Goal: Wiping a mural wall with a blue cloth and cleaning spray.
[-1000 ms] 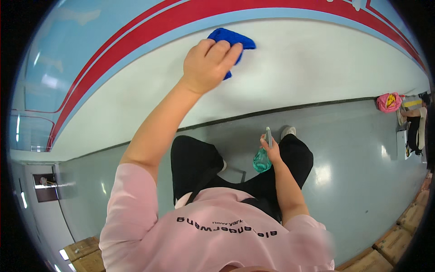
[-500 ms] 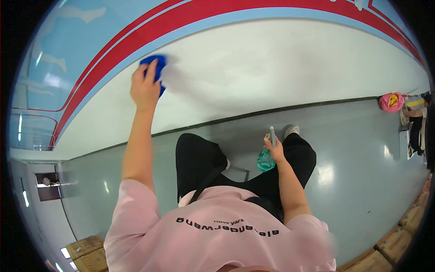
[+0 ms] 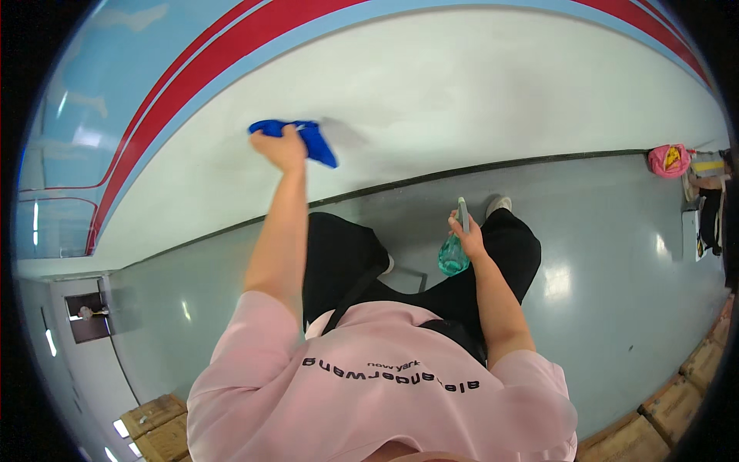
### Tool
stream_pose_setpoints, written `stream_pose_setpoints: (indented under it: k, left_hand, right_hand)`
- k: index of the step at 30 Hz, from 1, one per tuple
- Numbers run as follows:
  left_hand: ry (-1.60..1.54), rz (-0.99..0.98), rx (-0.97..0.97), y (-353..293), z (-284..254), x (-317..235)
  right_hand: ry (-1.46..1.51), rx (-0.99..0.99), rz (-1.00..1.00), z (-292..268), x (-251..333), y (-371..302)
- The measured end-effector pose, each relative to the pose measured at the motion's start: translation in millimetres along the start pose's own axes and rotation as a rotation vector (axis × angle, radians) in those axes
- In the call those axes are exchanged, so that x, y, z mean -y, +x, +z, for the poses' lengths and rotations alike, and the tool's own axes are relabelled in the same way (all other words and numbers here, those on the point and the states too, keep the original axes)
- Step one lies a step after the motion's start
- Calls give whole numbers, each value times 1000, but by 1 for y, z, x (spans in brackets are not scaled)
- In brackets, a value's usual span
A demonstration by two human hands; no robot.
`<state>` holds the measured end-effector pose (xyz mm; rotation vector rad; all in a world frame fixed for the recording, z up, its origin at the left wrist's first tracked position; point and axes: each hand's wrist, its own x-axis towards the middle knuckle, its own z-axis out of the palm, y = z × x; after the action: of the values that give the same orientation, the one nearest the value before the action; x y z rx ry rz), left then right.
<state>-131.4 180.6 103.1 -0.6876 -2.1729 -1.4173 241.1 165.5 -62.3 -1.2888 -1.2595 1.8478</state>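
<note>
My left hand [image 3: 283, 148] is closed on a blue cloth [image 3: 314, 140], which lies against the white lower part of the wall [image 3: 431, 92]. One corner of the cloth hangs out to the right of my fingers. Over my right knee, my right hand [image 3: 467, 233] grips a spray bottle [image 3: 454, 257] by its neck. The bottle has a clear green body and a pale grey spray head that points up toward the wall. Part of the bottle is covered by my fingers.
A dark strip [image 3: 431, 177] runs where the wall meets the grey floor [image 3: 593, 323]. A pink bag [image 3: 669, 161] with something yellow in it sits at the far right, near another person's arm. Wooden crates [image 3: 627, 443] stand at lower right and lower left.
My left hand has moved right and slightly down across the white wall with the blue cloth. The right hand keeps its hold on the spray bottle almost unmoved.
</note>
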Motion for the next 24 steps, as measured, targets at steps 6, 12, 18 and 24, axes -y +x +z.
stream_pose_setpoints:
  k: [6, 12, 18, 24]
  left_hand:
    - [-62, 25, 856, -126, 57, -65]
    - [-316, -1169, 833, -179, 78, -30]
    - [-957, -1437, 844, -114, 92, -7]
    - [-1175, -1304, 1031, -120, 76, -28]
  right_hand:
    - [57, 22, -3, -1, -5, 0]
    - [106, -44, 56, 6, 2, -4]
    - [31, 47, 88, 1, 6, 0]
    - [109, 32, 27, -4, -1, 4]
